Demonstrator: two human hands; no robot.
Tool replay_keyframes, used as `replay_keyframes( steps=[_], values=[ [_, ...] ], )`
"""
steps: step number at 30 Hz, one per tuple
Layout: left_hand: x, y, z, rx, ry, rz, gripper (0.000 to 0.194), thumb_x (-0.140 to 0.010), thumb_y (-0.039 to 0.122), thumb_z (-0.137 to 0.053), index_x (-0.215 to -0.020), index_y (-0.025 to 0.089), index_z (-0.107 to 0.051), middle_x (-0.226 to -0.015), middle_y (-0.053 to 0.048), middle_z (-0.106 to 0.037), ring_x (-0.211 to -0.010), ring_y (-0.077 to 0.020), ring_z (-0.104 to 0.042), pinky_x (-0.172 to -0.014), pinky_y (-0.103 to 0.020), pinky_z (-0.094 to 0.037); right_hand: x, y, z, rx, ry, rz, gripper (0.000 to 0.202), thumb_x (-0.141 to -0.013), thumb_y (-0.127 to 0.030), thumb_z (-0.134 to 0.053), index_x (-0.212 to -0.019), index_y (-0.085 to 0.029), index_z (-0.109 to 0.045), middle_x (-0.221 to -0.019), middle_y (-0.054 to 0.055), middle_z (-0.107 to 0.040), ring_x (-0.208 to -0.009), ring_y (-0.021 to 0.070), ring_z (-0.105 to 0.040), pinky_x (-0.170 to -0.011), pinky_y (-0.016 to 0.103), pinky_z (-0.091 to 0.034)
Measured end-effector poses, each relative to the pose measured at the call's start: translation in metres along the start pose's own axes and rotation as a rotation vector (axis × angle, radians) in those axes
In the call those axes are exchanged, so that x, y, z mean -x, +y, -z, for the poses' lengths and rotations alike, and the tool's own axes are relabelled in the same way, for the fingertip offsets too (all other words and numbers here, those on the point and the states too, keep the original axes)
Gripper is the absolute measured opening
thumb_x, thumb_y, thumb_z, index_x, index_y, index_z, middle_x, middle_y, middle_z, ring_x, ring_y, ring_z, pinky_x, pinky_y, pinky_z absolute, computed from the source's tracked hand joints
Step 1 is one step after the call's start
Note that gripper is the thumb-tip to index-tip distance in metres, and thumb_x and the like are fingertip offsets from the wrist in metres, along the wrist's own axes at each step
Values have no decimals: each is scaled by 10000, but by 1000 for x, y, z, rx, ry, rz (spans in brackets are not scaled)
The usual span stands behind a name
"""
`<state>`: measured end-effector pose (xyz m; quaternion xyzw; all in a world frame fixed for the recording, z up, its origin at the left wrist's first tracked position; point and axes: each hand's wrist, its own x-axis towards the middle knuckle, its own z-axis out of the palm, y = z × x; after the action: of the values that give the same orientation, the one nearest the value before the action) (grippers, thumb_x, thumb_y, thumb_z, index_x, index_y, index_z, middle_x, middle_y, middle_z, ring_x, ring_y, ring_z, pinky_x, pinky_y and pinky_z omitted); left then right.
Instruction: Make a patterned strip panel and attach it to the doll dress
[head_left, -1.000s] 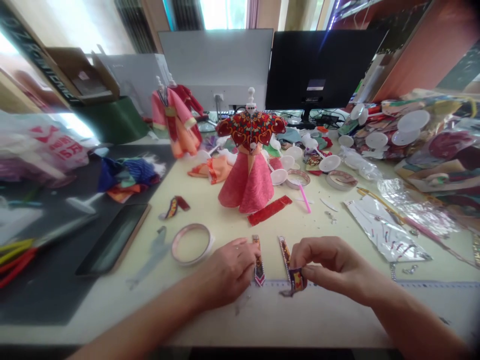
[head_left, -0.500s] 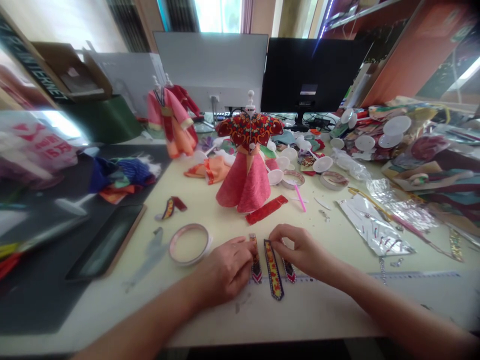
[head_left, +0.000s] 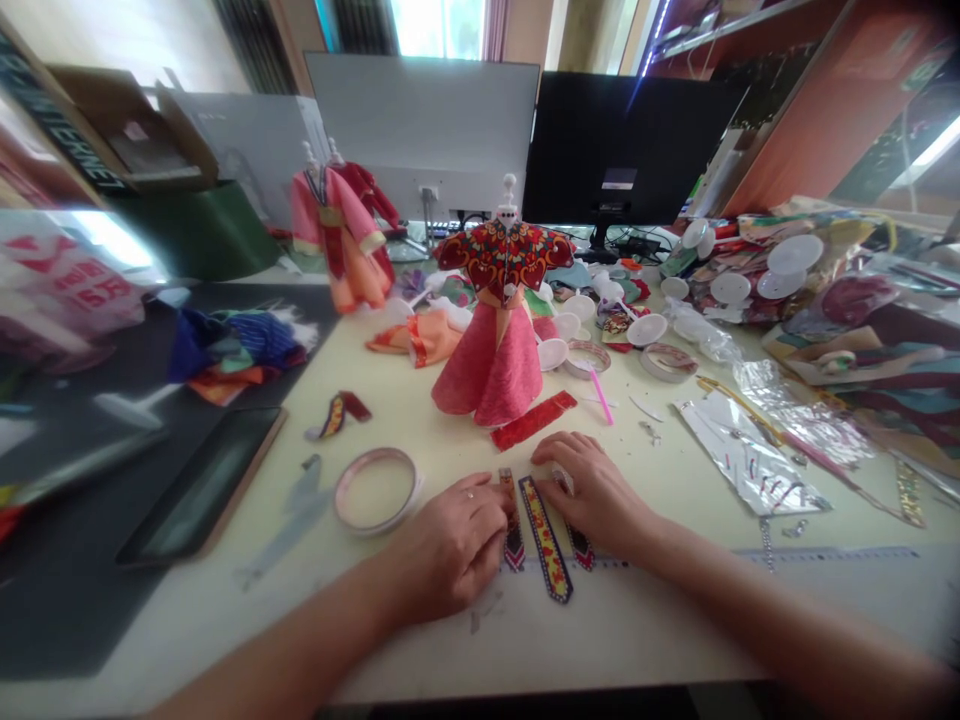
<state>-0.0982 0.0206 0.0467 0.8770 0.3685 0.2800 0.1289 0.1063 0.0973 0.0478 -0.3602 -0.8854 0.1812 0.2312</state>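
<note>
Three narrow decorated strips lie side by side on the pale table in front of me. The middle strip [head_left: 546,540] is yellow and red with a dark, beaded edge and a pointed lower end. My left hand [head_left: 454,540] rests beside the left strip [head_left: 513,540], bent fingertips at its edge. My right hand [head_left: 596,490] lies palm down over the upper part of the right strip [head_left: 580,545], fingers loosely spread. Both outer strips end in pink and white chevron points. Behind them stands a small dress form in a pink skirt [head_left: 487,370] and a patterned red collar [head_left: 506,255].
A tape roll [head_left: 377,490] lies left of my left hand, near a phone [head_left: 202,485]. Red fabric [head_left: 534,420] and a pink stick [head_left: 601,396] lie beyond my right hand. A ruler [head_left: 825,552] runs under the strips. Monitors [head_left: 630,150] stand behind.
My right hand has let go of the middle strip's upper end and spread over the right strip. The middle strip's top has shifted slightly left. My left hand stays nearly in place.
</note>
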Motion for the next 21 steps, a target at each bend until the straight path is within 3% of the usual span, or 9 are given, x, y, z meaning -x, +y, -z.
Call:
replay_keyframes(
  steps=[4, 8, 13, 21],
  values=[
    [4, 6, 7, -41, 3, -53, 143, -841, 86, -448, -921, 143, -551, -1091, -116, -650, -1141, -216, -536, -1072, -422, -342, 11, -12, 12, 20, 29, 104, 153, -862, -138, -482, -979, -181, -572, -956, 91, -603, -905, 226, -519, -833, 422, -424],
    [14, 15, 10, -109, -31, -98, 145, -831, 95, -469, -934, 136, -563, -1133, -113, -650, -1181, -248, -511, -1082, -455, -311, 32, -30, 22, -10, -116, 259, 186, -886, -120, -438, -968, -177, -595, -910, 77, -590, -867, 206, -500, -858, 411, -408],
    [24, 18, -1, -158, -23, -155, 90, -832, 127, -496, -881, 132, -572, -1106, -99, -663, -1127, -251, -541, -1078, -460, -301, 49, -33, 13, 48, -209, 292, 239, -893, -112, -400, -1005, -160, -606, -888, 78, -570, -886, 211, -488, -942, 463, -362],
    [24, 15, -4, -192, -29, -199, 95, -834, 139, -497, -873, 108, -578, -1097, -112, -662, -1100, -251, -559, -1083, -472, -263, 49, -27, 2, 167, -188, 334, 263, -891, -127, -422, -1074, -155, -609, -871, 74, -562, -884, 213, -489, -993, 498, -331]
  ],
)
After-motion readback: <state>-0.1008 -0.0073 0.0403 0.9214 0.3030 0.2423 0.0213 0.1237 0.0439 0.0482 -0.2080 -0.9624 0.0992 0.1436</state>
